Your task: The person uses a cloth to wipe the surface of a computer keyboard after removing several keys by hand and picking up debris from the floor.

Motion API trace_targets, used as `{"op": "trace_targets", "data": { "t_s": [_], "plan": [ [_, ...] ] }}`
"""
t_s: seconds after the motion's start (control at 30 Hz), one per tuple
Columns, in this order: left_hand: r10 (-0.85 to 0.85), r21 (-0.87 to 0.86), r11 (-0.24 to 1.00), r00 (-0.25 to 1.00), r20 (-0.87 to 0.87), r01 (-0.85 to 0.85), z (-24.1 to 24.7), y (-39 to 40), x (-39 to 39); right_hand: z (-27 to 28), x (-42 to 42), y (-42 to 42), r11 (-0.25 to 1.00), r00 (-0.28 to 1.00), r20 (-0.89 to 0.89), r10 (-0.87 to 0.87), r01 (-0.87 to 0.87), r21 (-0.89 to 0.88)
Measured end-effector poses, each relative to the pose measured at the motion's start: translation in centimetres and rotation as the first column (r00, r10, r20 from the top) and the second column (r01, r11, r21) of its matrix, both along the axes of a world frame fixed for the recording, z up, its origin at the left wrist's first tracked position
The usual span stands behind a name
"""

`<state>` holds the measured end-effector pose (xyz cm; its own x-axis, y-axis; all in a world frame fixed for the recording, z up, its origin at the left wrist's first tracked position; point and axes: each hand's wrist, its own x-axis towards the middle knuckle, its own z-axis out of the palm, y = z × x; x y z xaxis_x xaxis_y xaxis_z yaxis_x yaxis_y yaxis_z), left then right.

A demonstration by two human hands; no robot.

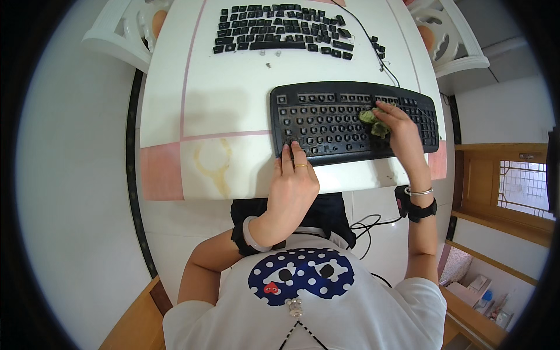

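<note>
A black computer keyboard [326, 127] with its keycaps off lies near the table's front edge, its bare key posts showing. The fingers of my left hand [294, 179] press on its lower left corner, with nothing seen in the hand. Over the right part of the keyboard, my right hand [401, 131] holds a crumpled green cloth [377, 121] against the key posts. Part of the cloth and of the keys beneath is hidden by that hand. Farther back on the table, the loose black keycaps [280, 30] are laid out in rows.
A white table [223, 92] with pink bands carries everything. The keyboard's cable [372, 37] runs to the back, beside a small group of keycaps [379, 47]. Small clear pieces [277, 53] lie below the rows. White chairs [120, 30] flank the table. A thin black cable [368, 227] hangs by my right wrist.
</note>
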<state>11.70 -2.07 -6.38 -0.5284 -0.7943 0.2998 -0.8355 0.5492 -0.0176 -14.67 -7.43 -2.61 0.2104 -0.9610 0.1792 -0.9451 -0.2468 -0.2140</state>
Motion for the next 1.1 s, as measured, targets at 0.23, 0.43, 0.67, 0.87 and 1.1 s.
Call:
{"op": "trace_targets", "data": {
  "t_s": [0.23,0.43,0.67,0.87,1.1],
  "plan": [
    [0.005,-0.048,0.999,1.000,0.024,-0.004,-0.2,0.0,-0.4,2.4,9.8,-2.1,0.985,0.965,0.263,-0.014,0.058,-0.160],
    [0.000,-0.042,0.999,1.000,0.015,0.001,-0.1,-0.3,-0.3,-3.0,11.2,-3.6,0.898,0.932,-0.034,0.361,-0.357,-0.258],
    [-0.049,-0.026,0.998,0.998,0.033,0.050,-0.5,-0.2,0.2,-1.2,-4.8,-0.8,0.964,0.975,-0.054,-0.217,0.205,-0.170],
    [-0.040,-0.038,0.998,0.995,0.088,0.043,0.0,-0.1,0.1,2.1,3.6,-1.7,0.919,0.985,0.133,-0.111,0.153,-0.363],
    [-0.012,-0.032,0.999,0.998,-0.069,0.009,-0.7,-0.3,-0.2,-4.6,15.8,-3.4,0.954,0.979,-0.107,0.172,-0.192,-0.231]
  ]
}}
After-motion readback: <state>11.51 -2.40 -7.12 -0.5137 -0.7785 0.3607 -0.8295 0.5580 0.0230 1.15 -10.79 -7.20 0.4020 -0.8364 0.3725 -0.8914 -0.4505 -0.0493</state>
